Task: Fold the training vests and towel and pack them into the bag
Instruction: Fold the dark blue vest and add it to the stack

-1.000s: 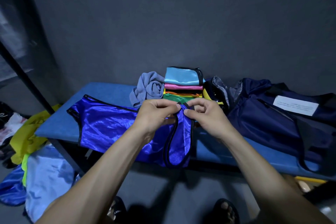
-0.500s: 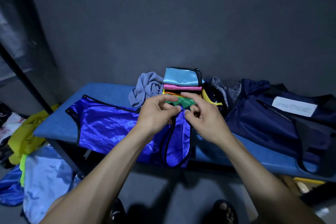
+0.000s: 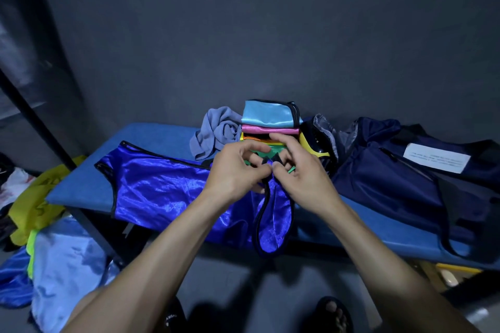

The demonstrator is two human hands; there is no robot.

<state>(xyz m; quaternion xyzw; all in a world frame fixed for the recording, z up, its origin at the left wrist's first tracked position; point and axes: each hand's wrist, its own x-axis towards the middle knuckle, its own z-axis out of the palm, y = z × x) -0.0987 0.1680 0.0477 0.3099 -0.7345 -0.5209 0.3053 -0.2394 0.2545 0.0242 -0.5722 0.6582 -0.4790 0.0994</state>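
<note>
You are pinching the shoulder straps of the royal blue vest (image 3: 162, 186) together, your left hand (image 3: 232, 173) and right hand (image 3: 303, 178) each nipping the black trim at centre. The vest is lying across the bench (image 3: 151, 135), stretching toward 9 o'clock. Keep matching the strap edges before folding; the satin looks slippery. The bag (image 3: 400, 181) is sitting at 3 o'clock.

I see a plain dark grey wall (image 3: 270, 35) filling the upper frame under dim light. Across the middle runs a blue padded worktop (image 3: 167, 135) set against it. At left, a black metal bar (image 3: 40, 127) slants downward. Grey floor (image 3: 243, 292) occupies the lower centre.
</note>
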